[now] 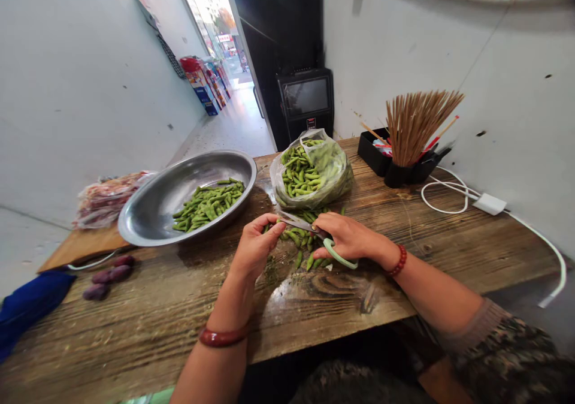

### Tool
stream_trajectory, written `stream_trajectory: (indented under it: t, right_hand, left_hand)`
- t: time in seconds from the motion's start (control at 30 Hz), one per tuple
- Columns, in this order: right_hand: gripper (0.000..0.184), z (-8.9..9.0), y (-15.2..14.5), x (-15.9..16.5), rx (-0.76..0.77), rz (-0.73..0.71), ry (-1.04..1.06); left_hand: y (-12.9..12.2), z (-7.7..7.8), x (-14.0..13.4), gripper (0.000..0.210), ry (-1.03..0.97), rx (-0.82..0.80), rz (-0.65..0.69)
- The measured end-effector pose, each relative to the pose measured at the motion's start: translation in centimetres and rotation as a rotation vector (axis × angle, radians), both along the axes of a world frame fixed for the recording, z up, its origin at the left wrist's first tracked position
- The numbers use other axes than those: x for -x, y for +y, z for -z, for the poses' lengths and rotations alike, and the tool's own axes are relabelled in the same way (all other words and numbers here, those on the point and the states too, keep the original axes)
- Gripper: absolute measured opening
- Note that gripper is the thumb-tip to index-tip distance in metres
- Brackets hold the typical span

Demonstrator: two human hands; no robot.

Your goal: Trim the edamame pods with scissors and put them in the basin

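My right hand is closed around the pale green handles of a pair of scissors, whose blades point left. At the blade tips, my left hand pinches a green soybean pod, mostly covered by the fingers. Loose pods lie on the wooden table under and around the scissors. Just behind my hands stands an open clear plastic bag full of pods. To the left, a wide steel basin holds a heap of pods on its right side.
Several purple oblong vegetables and a blue cloth lie at left, near a bagged pack of meat on a wooden board. At right are a black holder with wooden sticks and a white cable with a plug.
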State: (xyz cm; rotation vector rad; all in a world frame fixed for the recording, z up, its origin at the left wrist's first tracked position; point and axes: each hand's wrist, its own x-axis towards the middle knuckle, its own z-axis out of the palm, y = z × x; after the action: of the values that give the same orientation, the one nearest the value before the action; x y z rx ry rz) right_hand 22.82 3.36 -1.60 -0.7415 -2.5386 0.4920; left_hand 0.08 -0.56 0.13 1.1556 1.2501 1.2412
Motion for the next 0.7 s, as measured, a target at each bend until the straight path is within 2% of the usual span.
stream_trajectory:
  t: [0.23, 0.7]
  right_hand:
    - [0.039, 0.1, -0.1, 0.3, -0.007, 0.000, -0.026]
    - [0.043, 0.0, -0.5, 0.6, -0.017, -0.011, -0.034]
  left_hand:
    - [-0.2, -0.1, -1.1, 0.017, 0.155, -0.056, 0.083]
    - [-0.4, -0.3, -1.7, 0.013, 0.126, -0.078, 0.118]
